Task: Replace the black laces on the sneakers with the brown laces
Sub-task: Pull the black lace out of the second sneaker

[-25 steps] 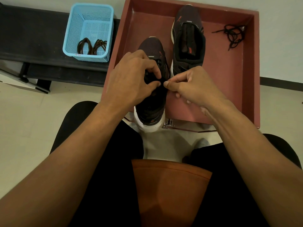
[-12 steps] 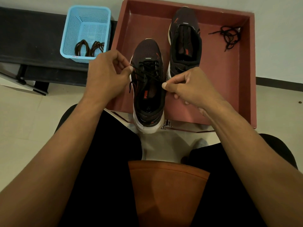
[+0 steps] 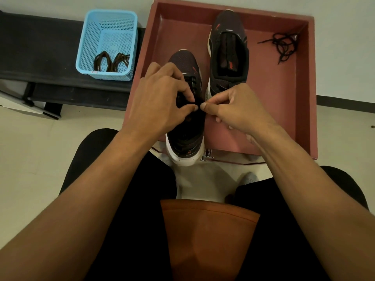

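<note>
Two dark sneakers stand in a red tray (image 3: 288, 110). The near sneaker (image 3: 185, 138) still carries a black lace, and its white heel overhangs the tray's front edge. My left hand (image 3: 162, 98) is curled over its lacing and pinches the black lace at the tongue. My right hand (image 3: 233, 110) pinches the sneaker's right eyelet edge, thumb tip almost touching the left thumb. The far sneaker (image 3: 229, 55) has no lace. A loose black lace (image 3: 283, 45) lies in the tray's far right corner. Brown laces (image 3: 111, 61) lie in a blue basket (image 3: 107, 23).
The blue basket sits on a dark low bench (image 3: 40, 49) left of the tray. My legs in black trousers and an orange cloth (image 3: 207, 236) fill the foreground. Pale floor (image 3: 36, 149) lies to the left and right.
My left hand had pulled out to the left with a lace strand half a second ago; now it is back over the near sneaker's lacing. My right hand has barely moved.
</note>
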Available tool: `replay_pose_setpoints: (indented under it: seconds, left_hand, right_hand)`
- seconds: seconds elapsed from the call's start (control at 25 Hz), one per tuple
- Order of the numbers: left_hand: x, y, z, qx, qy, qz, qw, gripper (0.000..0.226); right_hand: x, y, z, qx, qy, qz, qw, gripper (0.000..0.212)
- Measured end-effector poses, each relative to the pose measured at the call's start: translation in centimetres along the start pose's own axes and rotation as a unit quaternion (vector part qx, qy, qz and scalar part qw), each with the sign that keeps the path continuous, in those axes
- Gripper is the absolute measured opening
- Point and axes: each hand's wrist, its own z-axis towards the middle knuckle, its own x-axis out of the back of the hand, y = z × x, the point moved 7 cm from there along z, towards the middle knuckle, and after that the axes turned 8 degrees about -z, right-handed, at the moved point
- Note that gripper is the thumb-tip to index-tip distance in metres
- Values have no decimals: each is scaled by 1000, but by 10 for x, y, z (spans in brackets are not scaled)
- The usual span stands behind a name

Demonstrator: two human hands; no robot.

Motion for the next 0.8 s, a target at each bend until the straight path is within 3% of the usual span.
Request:
replay_pose_setpoints:
  seconds: [0.16, 0.36, 0.56, 0.64, 0.72, 0.8]
  left_hand:
    - [10, -17, 1, 48, 19, -128, 990, 16]
    - [38, -57, -8, 178, 159, -234, 942, 21]
    - [46, -70, -15, 230, 209, -218, 925, 20]
    - [45, -74, -17, 239, 218, -217, 921, 33]
    - [42, -66, -19, 230, 194, -190, 935, 45]
    - [33, -49, -19, 202, 123, -131, 963, 37]
  right_hand:
    - [0, 1, 1, 1, 2, 6, 1000, 9]
    - [0, 4, 3, 8, -3, -1, 1000, 11]
    - [-1, 4, 4, 11, -5, -10, 1000, 11]
    - [-1, 4, 4, 14, -3, -8, 1000, 12]
    - [-1, 2, 2, 29, -1, -11, 1000, 13]
    - [-1, -4, 1, 59, 11, -39, 997, 14]
